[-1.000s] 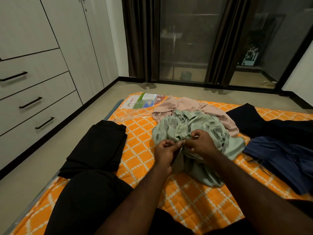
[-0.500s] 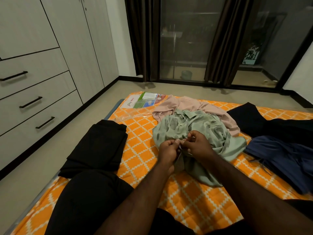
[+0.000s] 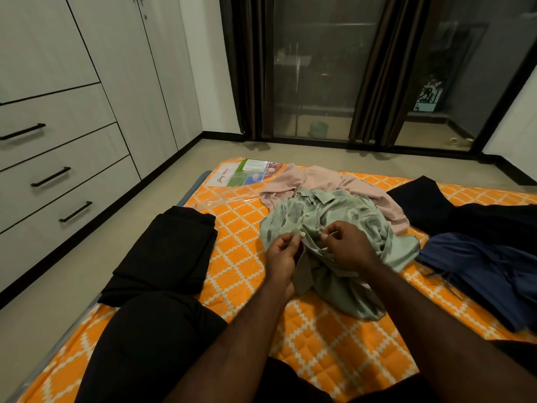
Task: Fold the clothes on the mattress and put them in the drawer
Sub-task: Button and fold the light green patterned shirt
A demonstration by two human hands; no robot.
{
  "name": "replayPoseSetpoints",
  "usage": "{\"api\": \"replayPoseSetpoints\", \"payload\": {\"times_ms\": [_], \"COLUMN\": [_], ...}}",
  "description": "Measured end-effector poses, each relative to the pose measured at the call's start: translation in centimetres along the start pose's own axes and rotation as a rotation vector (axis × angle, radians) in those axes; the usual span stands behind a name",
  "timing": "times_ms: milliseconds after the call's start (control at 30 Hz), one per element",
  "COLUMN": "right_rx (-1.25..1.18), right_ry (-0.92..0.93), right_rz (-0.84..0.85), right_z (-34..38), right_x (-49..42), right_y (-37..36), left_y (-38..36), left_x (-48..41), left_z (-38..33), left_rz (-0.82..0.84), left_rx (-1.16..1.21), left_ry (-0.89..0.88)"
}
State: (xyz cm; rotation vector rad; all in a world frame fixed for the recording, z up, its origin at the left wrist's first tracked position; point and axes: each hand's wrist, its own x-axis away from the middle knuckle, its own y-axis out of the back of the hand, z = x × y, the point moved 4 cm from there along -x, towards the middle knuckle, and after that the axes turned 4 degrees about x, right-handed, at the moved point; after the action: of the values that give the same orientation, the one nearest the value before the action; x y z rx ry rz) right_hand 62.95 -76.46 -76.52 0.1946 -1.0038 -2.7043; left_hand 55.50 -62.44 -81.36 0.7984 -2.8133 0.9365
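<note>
A crumpled pale green patterned shirt [image 3: 343, 216] lies in the middle of the orange checked mattress [image 3: 334, 353]. My left hand [image 3: 283, 253] pinches its front edge beside a small white button. My right hand [image 3: 347, 245] pinches the opposite edge of the shirt's front, a short gap away. Behind the green shirt lies a pink garment [image 3: 328, 178]. A folded black garment [image 3: 167, 251] rests at the mattress's left edge. Black clothes [image 3: 453, 210] and a dark blue garment [image 3: 488, 271] are heaped on the right. Closed drawers [image 3: 58, 173] with black handles line the left wall.
A printed label under clear plastic [image 3: 247, 175] sits at the mattress's far left corner. My black-clad knee [image 3: 151, 338] is bent at lower left. Bare beige floor separates mattress and drawers. Dark curtains [image 3: 374, 68] and glass doors stand behind.
Both hands have shifted slightly up along the green shirt's front and moved a little apart, still pinching its edges. The view has tilted slightly.
</note>
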Motion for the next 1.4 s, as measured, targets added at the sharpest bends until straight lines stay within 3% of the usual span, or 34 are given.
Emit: {"api": "replayPoseSetpoints", "payload": {"times_ms": [133,267,400,533,733,933,1067,1267,1400], "right_rx": [0.409,0.600,0.750,0.804,0.760,0.604,0.469,0.004,-0.246], "right_ry": [0.073,0.058,0.077,0.110,0.145,0.033,-0.033,-0.237,-0.285], "right_rz": [0.083,0.307,0.448,0.452,0.337,0.329,0.361,0.430,0.366], "right_z": [0.4,0.2,-0.1,-0.4,-0.1,0.0,0.4,0.6,0.9], "right_x": [0.0,0.2,1.0,1.4,1.5,1.5,2.0,3.8,4.3], "right_y": [2.0,2.3,1.8,1.3,1.1,1.5,0.7,-2.0,-3.2], "left_y": [0.5,1.0,0.8,1.2,1.4,1.4,0.8,0.0,0.2], "left_x": [-0.4,-0.2,0.6,0.6,0.5,0.7,0.8,1.0,0.6], "left_z": [0.1,-0.1,-0.7,-0.6,-0.7,0.4,0.2,-2.1,-3.1], "left_rz": [-0.048,-0.016,0.153,0.292,0.317,0.372,0.329,0.077,0.049], "left_rx": [-0.315,-0.931,-1.442,-1.660,-1.584,-1.563,-1.552,-1.243,-1.093], "left_ry": [0.035,0.007,-0.042,0.076,0.134,0.140,-0.053,-0.263,-0.299]}}
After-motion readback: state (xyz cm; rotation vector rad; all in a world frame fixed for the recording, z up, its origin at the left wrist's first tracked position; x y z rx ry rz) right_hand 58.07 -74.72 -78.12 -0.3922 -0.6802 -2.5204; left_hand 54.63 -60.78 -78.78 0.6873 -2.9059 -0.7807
